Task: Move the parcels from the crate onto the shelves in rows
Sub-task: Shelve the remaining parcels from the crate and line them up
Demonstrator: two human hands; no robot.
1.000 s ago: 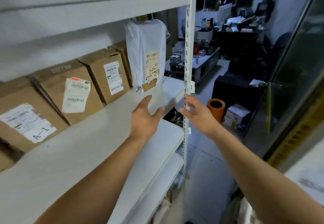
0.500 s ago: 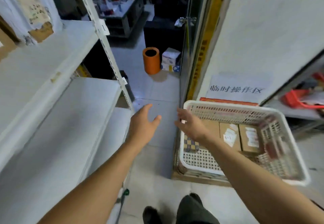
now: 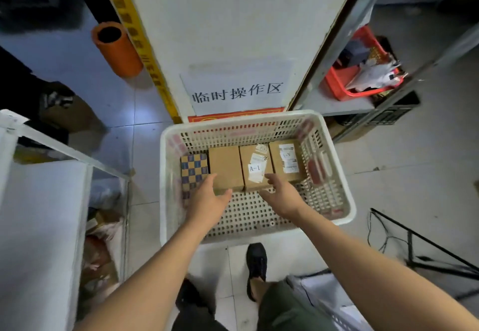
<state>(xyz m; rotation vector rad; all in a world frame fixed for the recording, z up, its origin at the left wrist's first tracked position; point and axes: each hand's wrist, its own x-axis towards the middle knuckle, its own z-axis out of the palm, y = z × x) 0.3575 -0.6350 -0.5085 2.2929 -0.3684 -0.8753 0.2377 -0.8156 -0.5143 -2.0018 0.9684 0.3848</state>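
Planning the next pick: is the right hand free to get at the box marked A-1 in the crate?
Probably yes. The right hand is open, its fingertips at the near edge of the A-1 box, and nothing lies over it in the open-topped crate.

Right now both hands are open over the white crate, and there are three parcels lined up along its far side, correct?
Not quite: the head view shows four parcels along the far side of the white crate, a checkered box and three brown boxes. The left hand and right hand are indeed open over it.
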